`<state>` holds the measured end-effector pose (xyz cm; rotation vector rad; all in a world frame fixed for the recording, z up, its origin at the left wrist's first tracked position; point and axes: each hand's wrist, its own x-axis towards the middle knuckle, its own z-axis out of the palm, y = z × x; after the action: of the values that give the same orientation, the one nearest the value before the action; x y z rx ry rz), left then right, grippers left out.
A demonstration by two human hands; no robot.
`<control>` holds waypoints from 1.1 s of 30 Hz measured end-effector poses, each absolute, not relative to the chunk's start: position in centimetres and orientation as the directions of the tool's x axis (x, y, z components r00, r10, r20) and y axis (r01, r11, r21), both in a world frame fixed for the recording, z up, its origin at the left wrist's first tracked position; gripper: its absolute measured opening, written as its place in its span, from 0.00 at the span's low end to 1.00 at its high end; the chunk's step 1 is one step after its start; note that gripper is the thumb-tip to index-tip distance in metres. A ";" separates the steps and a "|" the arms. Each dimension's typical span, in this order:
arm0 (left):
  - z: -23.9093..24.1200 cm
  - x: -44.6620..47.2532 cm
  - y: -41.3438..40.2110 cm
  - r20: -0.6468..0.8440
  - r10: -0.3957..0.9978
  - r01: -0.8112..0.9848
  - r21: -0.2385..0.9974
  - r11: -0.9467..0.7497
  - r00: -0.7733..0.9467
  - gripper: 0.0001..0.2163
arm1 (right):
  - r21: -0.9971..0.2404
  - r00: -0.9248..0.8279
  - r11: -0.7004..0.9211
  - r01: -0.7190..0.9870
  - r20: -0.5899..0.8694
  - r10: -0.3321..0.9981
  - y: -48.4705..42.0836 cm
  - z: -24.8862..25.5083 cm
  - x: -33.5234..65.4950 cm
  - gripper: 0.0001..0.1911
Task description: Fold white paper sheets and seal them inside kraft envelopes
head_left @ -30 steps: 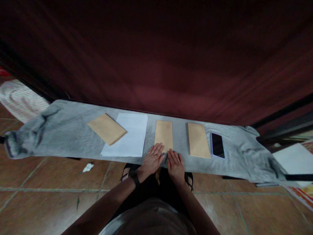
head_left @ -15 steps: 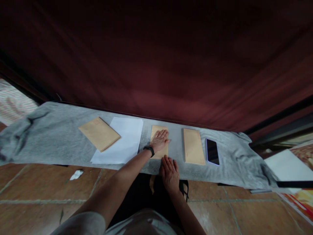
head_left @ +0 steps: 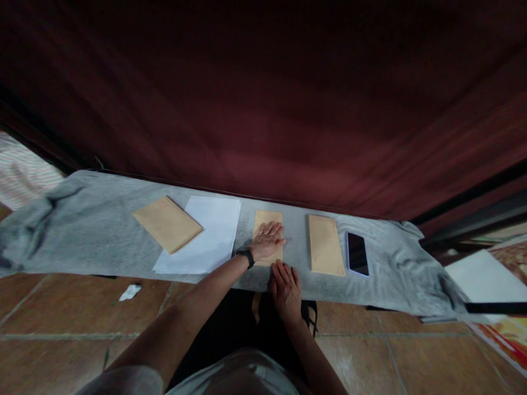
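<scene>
A single brown paper envelope lies upright in front of me on the grey cloth. Across its middle rests my left hand, flat with the fingers stretched out and a dark watch on the wrist. My right hand lies at the envelope's near end, fingers extended and touching its lower right corner. To the right is a stack of brown envelopes. On the left, another stack of envelopes sits at an angle, partly over white paper sheets.
A phone lies right of the envelope stack. Behind the cloth-covered surface hangs a dark red curtain. Below is a tiled floor with a crumpled white tissue. A white board stands at the far right.
My left hand has slid slightly toward me down the envelope, with its fingers a little more spread. My right hand stays in place.
</scene>
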<state>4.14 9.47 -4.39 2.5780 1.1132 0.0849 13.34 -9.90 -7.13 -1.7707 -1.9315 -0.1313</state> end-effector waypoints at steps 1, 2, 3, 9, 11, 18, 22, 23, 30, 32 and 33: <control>-4.3 3.5 8.6 -0.089 0.702 0.686 0.329 -0.649 0.707 0.29 | -0.267 -0.022 0.148 0.952 0.426 0.904 -9.9 -7.1 13.3 0.22; -4.2 2.9 7.7 -0.099 0.691 0.678 0.333 -0.655 0.716 0.29 | -0.267 -0.026 0.153 0.952 0.426 0.904 -9.9 -7.1 13.4 0.22; -4.1 2.2 6.8 -0.104 0.682 0.671 0.337 -0.661 0.724 0.28 | -0.266 -0.028 0.156 0.951 0.427 0.904 -9.9 -7.2 13.3 0.22; -3.7 -1.2 1.2 -0.043 0.645 0.621 0.324 -0.714 0.763 0.27 | -0.273 0.010 0.125 0.954 0.445 0.895 -9.9 -7.5 13.2 0.20; -3.9 -2.1 -0.4 0.034 0.641 0.606 0.289 -0.741 0.767 0.26 | -0.262 -0.004 0.131 0.956 0.438 0.899 -10.0 -7.5 13.2 0.21; -4.3 -4.3 -3.1 0.164 0.622 0.594 0.194 -0.781 0.765 0.31 | -0.219 -0.038 0.134 0.966 0.395 0.918 -10.3 -7.3 13.4 0.23; -4.0 -5.4 -3.3 0.141 0.618 0.588 0.203 -0.783 0.774 0.33 | -0.232 -0.032 0.132 0.964 0.388 0.921 -10.5 -7.4 13.2 0.23; -4.0 -5.6 -3.3 0.133 0.619 0.589 0.205 -0.781 0.774 0.34 | -0.242 -0.023 0.126 0.962 0.388 0.921 -10.5 -7.5 13.1 0.24; -4.1 -5.7 -3.4 0.075 0.616 0.591 0.208 -0.779 0.784 0.38 | -0.297 -0.027 0.146 0.944 0.369 0.929 -10.1 -7.2 11.6 0.25; -4.2 -5.7 -3.4 0.074 0.612 0.588 0.206 -0.782 0.788 0.38 | -0.305 -0.062 0.177 0.936 0.351 0.934 -9.9 -7.1 11.2 0.25; -4.3 -5.7 -3.4 0.075 0.611 0.587 0.204 -0.783 0.788 0.38 | -0.303 -0.070 0.181 0.936 0.344 0.936 -9.9 -7.1 11.1 0.26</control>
<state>-5.68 -3.43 -4.25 2.8082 0.9484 0.2049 11.09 -9.89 -7.05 -1.7548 -2.0058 0.0023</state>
